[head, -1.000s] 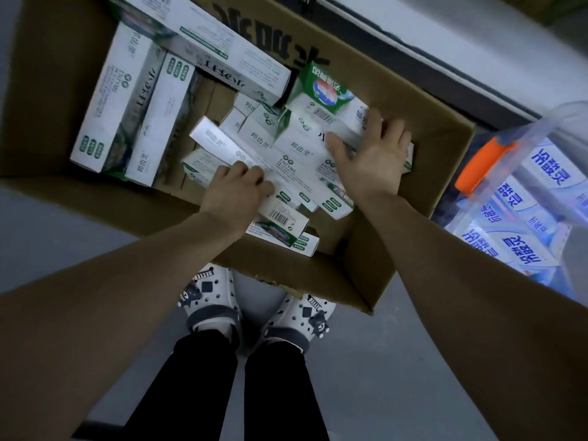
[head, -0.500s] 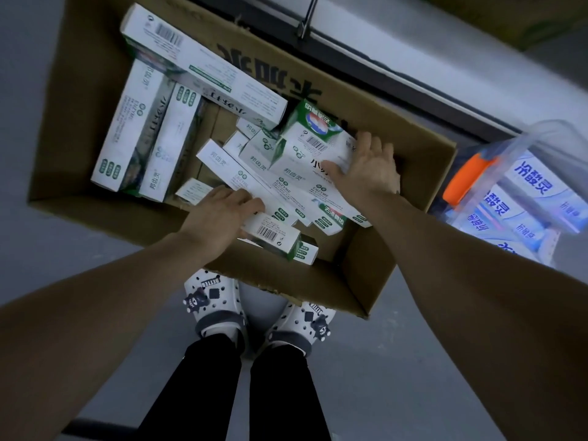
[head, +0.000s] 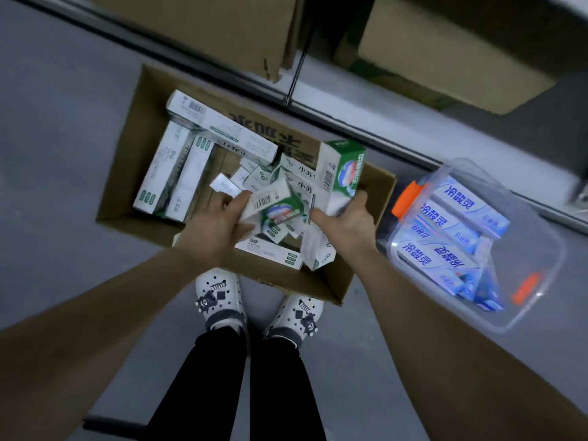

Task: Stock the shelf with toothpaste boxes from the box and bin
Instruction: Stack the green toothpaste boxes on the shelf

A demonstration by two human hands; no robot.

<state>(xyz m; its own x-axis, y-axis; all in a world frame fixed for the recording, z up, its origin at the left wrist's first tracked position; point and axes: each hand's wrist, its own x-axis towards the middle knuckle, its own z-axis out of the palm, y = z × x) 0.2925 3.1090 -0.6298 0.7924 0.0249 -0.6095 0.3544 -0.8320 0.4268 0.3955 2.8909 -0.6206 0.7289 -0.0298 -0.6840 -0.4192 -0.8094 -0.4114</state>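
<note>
An open cardboard box (head: 133,173) on the floor holds several white-and-green toothpaste boxes (head: 178,167). Between my two hands a bunch of green-and-white toothpaste boxes (head: 280,208) is raised above the carton. My left hand (head: 216,230) grips the bunch from the left, thumb on a box with a barcode. My right hand (head: 346,218) grips it from the right, with one green box (head: 342,167) standing upright above its fingers. A clear plastic bin (head: 534,275) with orange latches at the right holds blue-and-white toothpaste boxes (head: 445,218).
The shelf's bottom edge (head: 397,135) runs diagonally behind the carton, with a thin upright post (head: 296,74). Two brown cartons (head: 222,23) sit on the low shelf. Grey floor lies all around; my feet in white clogs (head: 222,300) stand at the carton's near edge.
Both hands closed around a bunch of boxes and lifted it out of the carton. The view pulled back, so the low shelf and the whole bin now show.
</note>
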